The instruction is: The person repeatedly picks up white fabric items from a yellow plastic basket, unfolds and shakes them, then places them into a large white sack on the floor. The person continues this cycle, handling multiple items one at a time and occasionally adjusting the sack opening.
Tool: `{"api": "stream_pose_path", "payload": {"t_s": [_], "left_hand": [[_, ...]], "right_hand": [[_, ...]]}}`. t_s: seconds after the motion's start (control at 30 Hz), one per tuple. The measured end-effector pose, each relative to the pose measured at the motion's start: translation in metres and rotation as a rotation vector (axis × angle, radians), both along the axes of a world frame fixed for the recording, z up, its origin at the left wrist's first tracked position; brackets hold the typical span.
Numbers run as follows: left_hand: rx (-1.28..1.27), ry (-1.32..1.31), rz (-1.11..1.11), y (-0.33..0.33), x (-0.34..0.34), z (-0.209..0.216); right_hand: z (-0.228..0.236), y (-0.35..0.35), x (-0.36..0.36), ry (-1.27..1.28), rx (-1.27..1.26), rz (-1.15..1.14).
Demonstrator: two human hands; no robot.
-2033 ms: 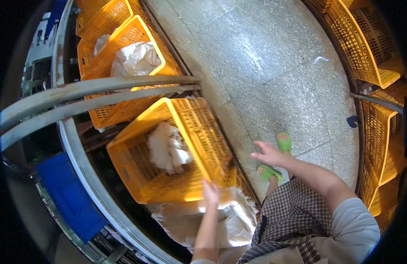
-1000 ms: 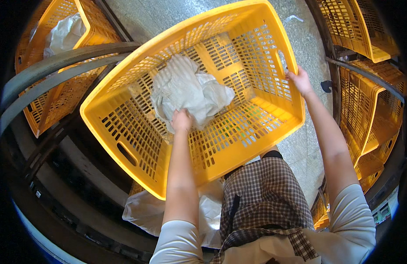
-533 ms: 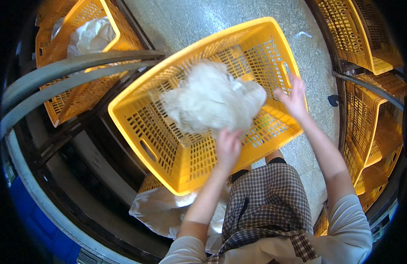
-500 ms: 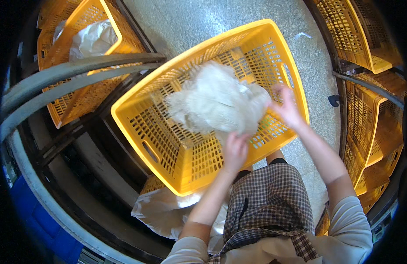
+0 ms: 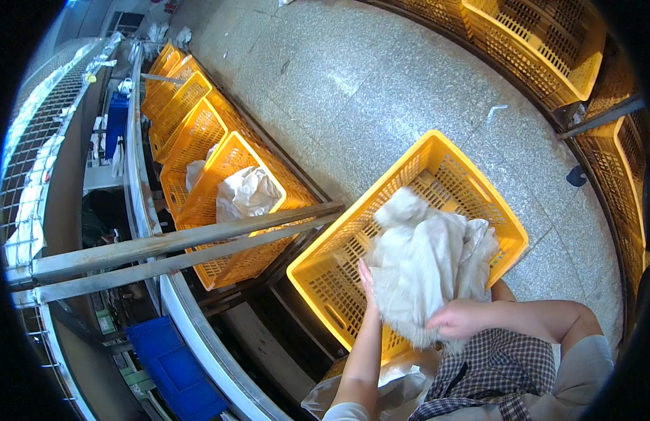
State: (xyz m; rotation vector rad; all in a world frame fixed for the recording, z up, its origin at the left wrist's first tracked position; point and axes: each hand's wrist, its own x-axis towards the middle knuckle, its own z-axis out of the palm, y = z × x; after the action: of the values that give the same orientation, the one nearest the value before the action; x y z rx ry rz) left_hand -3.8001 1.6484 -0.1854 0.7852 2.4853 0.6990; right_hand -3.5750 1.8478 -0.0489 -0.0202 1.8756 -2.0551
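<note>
The left hand [image 5: 368, 281] lies open and flat against the left side of the white cloth bundle [image 5: 423, 259]. The bundle sits in the yellow crate [image 5: 437, 151], between both hands. The right hand [image 5: 457, 319] is closed on its lower edge.

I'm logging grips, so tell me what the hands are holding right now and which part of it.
Both hands hold the white fluffy bundle above the yellow crate: the right hand grips its lower edge, the left hand presses its left side.
</note>
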Motion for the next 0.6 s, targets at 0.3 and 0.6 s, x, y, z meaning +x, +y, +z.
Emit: {"api": "stream_pose_path", "payload": {"t_s": [0.3, 0.6], "left_hand": [[-0.412, -0.137, 0.208, -0.014, -0.019, 0.067], [-0.568, 0.251, -0.159, -0.078, 0.008, 0.119]], "right_hand": [[-0.068, 0.139, 0.059, -0.340, 1.062, -0.383], [-0.115, 0.209, 0.038, -0.551, 0.401, -1.416]]}}
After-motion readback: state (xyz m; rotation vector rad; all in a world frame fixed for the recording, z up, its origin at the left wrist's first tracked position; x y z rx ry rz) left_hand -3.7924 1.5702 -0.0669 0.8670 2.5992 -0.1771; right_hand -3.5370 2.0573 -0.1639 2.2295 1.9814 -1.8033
